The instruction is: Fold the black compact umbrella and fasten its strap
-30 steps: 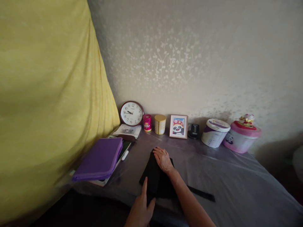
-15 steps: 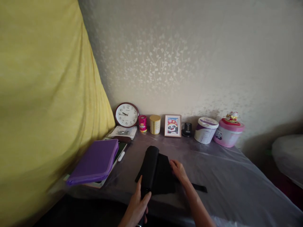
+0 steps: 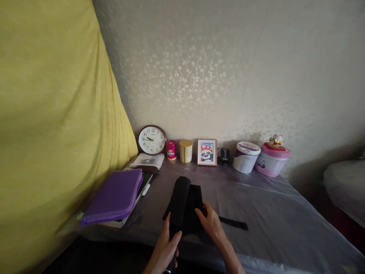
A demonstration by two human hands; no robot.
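Note:
A black folded umbrella (image 3: 180, 201) lies on the table (image 3: 262, 205), its loose fabric spread to the right and a black strap (image 3: 233, 223) trailing out along the table. My left hand (image 3: 167, 247) is closed round the umbrella's near end, thumb and forefinger on the rolled part. My right hand (image 3: 211, 222) rests on the loose black fabric just right of the roll, fingers bent and pressing on it.
A purple zip case (image 3: 115, 196) lies at the left on papers. Along the wall stand a clock (image 3: 151, 139), a red tin (image 3: 170, 149), a yellow tin (image 3: 185, 150), a panda picture (image 3: 207, 152), a white tub (image 3: 245, 156) and a pink tub (image 3: 272, 160). A yellow curtain (image 3: 54, 125) hangs left.
My right hand has drawn back from the umbrella's far end toward me, onto the loose fabric. My left hand has closed round the near end. The view has shifted slightly right.

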